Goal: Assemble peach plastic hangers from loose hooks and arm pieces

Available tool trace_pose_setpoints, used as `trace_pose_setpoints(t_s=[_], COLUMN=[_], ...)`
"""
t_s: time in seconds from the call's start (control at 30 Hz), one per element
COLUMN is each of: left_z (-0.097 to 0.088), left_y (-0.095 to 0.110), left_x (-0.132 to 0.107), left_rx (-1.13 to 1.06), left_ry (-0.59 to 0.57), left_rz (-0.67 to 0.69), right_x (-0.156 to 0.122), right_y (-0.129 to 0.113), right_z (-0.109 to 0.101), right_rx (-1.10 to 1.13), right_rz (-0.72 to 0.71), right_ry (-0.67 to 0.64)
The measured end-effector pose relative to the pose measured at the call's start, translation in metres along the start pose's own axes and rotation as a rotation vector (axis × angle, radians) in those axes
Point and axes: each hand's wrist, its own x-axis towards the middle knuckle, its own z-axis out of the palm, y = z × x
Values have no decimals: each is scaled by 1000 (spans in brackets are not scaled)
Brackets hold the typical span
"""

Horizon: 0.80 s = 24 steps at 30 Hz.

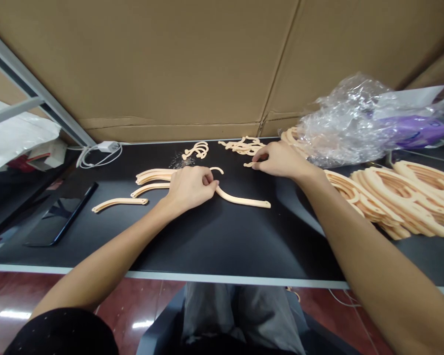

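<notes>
Single view, worn on the person's head. Looks forward and down over the black table (222,246), close above the left hand (189,188) and right hand (279,160); grey-trousered legs (237,310) along the bottom edge, cardboard sheet (170,64) filling the top.

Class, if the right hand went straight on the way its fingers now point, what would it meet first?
Probably the small curved pale strip just at the fingertips of the right hand, touching or nearly so; depth is unclear.
</notes>
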Motion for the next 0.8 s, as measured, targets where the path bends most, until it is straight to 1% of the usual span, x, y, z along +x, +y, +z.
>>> trace_pose_setpoints(t_s=[0.07, 0.13, 0.2, 0.27, 0.37, 0.43, 0.6, 0.8], left_z=[4, 9, 13, 16, 18, 17, 11, 12], left_y=[1, 4, 8, 11, 14, 14, 11, 11], left_x=[-3, -7, -11, -15, -18, -18, -14, -13], left_rx=[-19, -55, -98, -116, -109, -92, -34, -35], left_ry=[51, 54, 5, -59, -120, -127, -80, -34], left_rz=[158, 357, 509, 581, 605, 610, 566, 492], right_x=[-1, -2, -6, -12, -24, -30, -35, -34], right_y=[-5, -10, -13, -14, -12, -10, -7, -2], right_z=[0, 2, 5, 8, 8, 7, 6, 15], right_rx=[21, 64, 103, 119, 128, 132, 84, 93], right_rz=[-6, -26, -65, -109, -143, -142, -173, -186], right_ry=[-26, -50, -44, -16, -8, -9, -10, 41])
